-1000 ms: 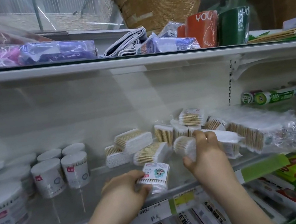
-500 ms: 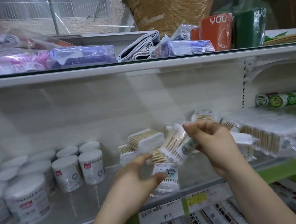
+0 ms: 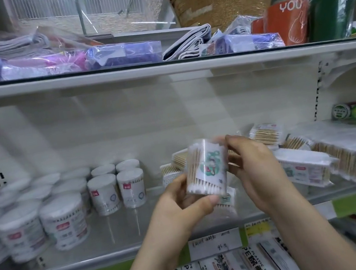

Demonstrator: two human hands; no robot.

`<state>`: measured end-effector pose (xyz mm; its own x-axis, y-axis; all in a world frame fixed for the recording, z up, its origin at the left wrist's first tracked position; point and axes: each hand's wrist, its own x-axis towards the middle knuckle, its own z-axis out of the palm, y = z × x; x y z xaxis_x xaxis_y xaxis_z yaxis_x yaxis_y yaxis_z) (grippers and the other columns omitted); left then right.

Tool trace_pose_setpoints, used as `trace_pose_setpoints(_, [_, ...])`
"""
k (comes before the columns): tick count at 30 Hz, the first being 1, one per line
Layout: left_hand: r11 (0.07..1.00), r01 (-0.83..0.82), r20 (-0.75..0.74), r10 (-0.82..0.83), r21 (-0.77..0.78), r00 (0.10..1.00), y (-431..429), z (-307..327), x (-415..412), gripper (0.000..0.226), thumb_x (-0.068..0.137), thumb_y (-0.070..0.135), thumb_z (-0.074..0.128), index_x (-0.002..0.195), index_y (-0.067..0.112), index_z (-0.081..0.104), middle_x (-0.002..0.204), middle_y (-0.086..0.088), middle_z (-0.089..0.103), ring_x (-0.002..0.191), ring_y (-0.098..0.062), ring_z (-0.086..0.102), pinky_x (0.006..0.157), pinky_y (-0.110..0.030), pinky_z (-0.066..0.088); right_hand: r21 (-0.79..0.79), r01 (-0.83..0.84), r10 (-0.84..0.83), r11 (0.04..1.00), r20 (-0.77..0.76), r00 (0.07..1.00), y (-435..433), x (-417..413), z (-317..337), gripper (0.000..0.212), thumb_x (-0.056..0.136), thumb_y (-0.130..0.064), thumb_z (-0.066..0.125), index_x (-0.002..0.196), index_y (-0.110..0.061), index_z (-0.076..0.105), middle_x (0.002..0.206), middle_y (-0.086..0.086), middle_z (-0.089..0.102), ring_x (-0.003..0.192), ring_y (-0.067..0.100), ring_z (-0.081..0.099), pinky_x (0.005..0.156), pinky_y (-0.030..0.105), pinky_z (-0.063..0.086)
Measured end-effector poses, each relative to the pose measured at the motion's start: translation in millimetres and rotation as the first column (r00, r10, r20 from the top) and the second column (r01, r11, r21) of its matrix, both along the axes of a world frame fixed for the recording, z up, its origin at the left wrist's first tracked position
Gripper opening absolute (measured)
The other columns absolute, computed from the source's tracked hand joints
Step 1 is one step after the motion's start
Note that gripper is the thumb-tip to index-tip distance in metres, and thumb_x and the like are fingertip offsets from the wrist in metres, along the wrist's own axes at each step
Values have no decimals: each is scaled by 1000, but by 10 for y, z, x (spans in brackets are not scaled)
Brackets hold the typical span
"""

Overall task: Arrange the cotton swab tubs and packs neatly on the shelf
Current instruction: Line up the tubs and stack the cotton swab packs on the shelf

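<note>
Shelf [image 3: 118,237] with swab tubs [image 3: 131,186]; upright swab pack [image 3: 207,167] in grip of left hand [image 3: 184,208] and right hand [image 3: 254,169]

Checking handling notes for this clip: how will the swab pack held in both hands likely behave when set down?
The swab pack is probably light: the left hand and right hand hold it up by the fingers. Its glossy clear wrap may be slippery. The tightly packed wooden sticks likely keep it stiff, and upright it could tip.
</note>
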<state>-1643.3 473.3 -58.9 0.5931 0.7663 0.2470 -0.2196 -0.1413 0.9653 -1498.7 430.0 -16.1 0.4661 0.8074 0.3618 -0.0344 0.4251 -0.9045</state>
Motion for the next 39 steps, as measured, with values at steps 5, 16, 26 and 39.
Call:
trace_pose_setpoints(5, [942,288,306,-227,-171,925,58,-2,-139,71,50,18,86,115,3,60,105,-20,68,89,-26,67,63,-27,56,121,-233,249,965,-138,959,-78,-25,18,20,75,-12,63,94,-15,68,99,2,73,88,13,66,78,32,50])
trace_pose_setpoints(16, [843,480,470,-330,-243,819,49,-9,-240,64,52,31,86,109,8,70,110,-22,61,82,-27,68,56,-23,52,147,-387,405,910,-128,905,19,-133,-29,55,39,-40,92,89,-22,76,99,1,72,89,10,67,80,35,53])
trace_pose_setpoints(26, [944,187,341,-87,-271,936,113,-28,-687,58,54,33,84,105,9,70,100,-15,68,87,-26,68,58,-22,49,143,-513,531,846,-145,835,292,-533,-109,54,32,-41,94,79,-27,71,83,-4,72,75,7,68,63,25,56])
trace_pose_setpoints(39, [963,-261,104,266,-62,958,152,89,-1617,44,69,37,68,106,14,65,93,-3,72,83,-15,66,65,-22,52,66,-673,676,737,-44,736,596,-1414,24,38,55,-19,79,89,-26,64,87,10,73,79,24,69,69,35,57])
